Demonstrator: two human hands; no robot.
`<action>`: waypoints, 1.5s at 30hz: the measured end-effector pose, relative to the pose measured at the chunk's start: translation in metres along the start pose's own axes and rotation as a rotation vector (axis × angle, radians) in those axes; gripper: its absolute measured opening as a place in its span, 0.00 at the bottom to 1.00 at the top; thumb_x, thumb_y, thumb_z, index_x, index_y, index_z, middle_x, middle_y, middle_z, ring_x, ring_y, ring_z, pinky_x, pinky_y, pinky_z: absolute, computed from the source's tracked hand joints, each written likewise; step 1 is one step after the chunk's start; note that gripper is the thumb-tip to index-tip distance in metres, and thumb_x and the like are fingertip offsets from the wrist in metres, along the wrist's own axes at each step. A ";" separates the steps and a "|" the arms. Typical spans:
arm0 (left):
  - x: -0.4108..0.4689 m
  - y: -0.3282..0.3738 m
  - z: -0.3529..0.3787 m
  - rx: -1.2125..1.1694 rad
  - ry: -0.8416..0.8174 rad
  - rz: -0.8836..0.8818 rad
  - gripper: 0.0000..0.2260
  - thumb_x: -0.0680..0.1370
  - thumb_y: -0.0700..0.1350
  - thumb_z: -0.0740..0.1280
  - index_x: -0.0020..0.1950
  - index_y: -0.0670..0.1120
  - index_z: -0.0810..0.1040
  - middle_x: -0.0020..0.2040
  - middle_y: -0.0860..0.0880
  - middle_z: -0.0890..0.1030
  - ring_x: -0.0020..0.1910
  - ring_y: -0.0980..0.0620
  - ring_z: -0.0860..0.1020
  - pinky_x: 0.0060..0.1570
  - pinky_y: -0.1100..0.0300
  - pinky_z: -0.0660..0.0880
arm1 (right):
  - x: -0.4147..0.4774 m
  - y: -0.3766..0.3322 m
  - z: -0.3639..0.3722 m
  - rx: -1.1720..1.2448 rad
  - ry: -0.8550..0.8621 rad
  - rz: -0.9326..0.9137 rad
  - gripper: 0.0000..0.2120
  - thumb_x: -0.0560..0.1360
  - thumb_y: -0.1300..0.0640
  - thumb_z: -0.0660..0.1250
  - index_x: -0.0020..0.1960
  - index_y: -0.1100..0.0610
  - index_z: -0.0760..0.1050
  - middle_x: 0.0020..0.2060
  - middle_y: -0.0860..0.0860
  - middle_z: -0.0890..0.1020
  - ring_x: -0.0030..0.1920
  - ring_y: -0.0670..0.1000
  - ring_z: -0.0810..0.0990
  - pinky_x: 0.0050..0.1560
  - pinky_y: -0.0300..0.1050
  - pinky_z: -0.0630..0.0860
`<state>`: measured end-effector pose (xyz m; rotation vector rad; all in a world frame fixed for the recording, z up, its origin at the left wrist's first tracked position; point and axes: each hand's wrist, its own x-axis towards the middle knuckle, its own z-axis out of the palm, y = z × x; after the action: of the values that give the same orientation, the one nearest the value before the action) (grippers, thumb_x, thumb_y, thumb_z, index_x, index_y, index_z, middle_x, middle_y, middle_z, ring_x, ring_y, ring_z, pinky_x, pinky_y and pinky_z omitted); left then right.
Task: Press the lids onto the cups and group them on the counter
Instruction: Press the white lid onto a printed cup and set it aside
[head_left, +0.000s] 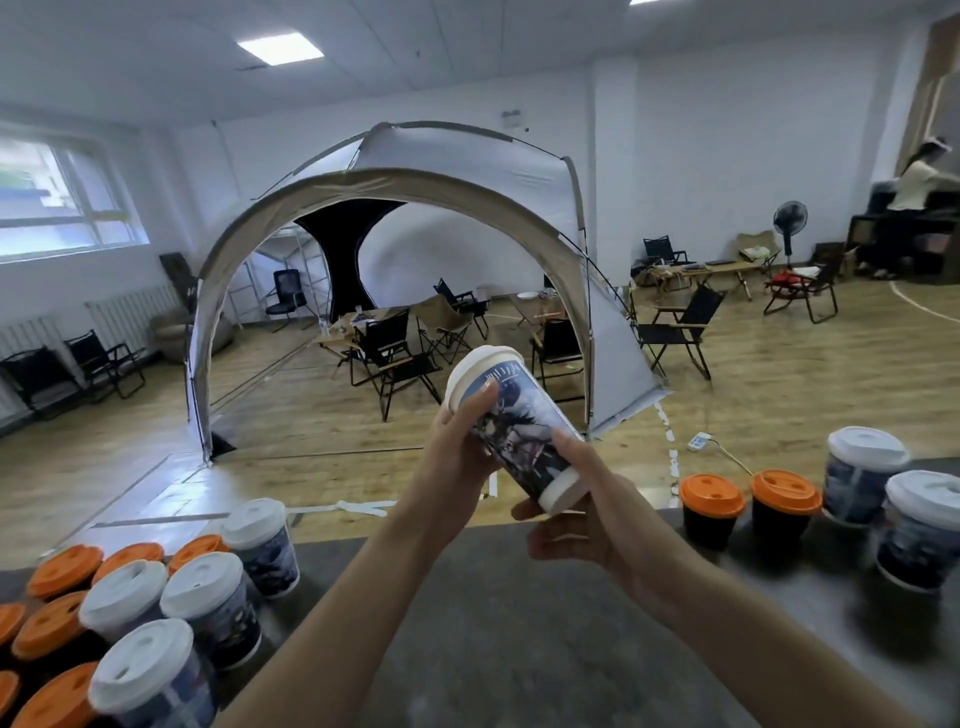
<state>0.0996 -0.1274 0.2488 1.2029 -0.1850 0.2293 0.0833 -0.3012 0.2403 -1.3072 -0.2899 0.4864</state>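
Note:
I hold a printed paper cup (519, 415) with a white lid (475, 371) in the air above the grey counter (509, 623), tilted with its lid up and to the left. My left hand (462, 441) grips the cup near the lid, thumb on the lid's rim. My right hand (576, 499) grips the cup's white base from below. At the left stands a group of lidded cups, several with orange lids (65, 569) and several with white lids (208, 597). At the right stand two black cups with orange lids (711, 496) and two printed white-lidded cups (862, 467).
The counter's far edge (623, 512) runs across the view, with a wooden floor beyond it. A large grey dome tent (395, 208) with folding chairs fills the room's middle. A person (919, 187) stands at the far right.

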 end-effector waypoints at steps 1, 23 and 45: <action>0.001 0.000 0.001 0.017 0.018 0.012 0.37 0.70 0.58 0.77 0.72 0.39 0.72 0.65 0.33 0.79 0.61 0.37 0.80 0.57 0.47 0.79 | 0.002 0.001 0.001 0.011 0.017 -0.009 0.34 0.64 0.33 0.70 0.60 0.57 0.80 0.49 0.64 0.86 0.42 0.59 0.85 0.46 0.53 0.83; -0.007 -0.008 -0.001 0.100 0.157 -0.037 0.30 0.72 0.51 0.77 0.69 0.43 0.72 0.62 0.37 0.82 0.56 0.40 0.84 0.50 0.48 0.82 | 0.006 0.016 0.000 -0.014 -0.037 0.010 0.35 0.70 0.34 0.69 0.67 0.57 0.75 0.49 0.61 0.85 0.42 0.57 0.86 0.42 0.50 0.82; -0.009 -0.018 0.006 0.172 0.116 0.024 0.23 0.76 0.45 0.74 0.70 0.55 0.73 0.64 0.44 0.81 0.58 0.42 0.83 0.54 0.45 0.82 | -0.002 0.019 -0.007 0.111 -0.244 0.128 0.33 0.75 0.32 0.61 0.59 0.62 0.76 0.38 0.59 0.80 0.31 0.54 0.78 0.31 0.45 0.77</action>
<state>0.0958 -0.1399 0.2323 1.3547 -0.0797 0.3400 0.0817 -0.3050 0.2197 -1.1634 -0.3779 0.7628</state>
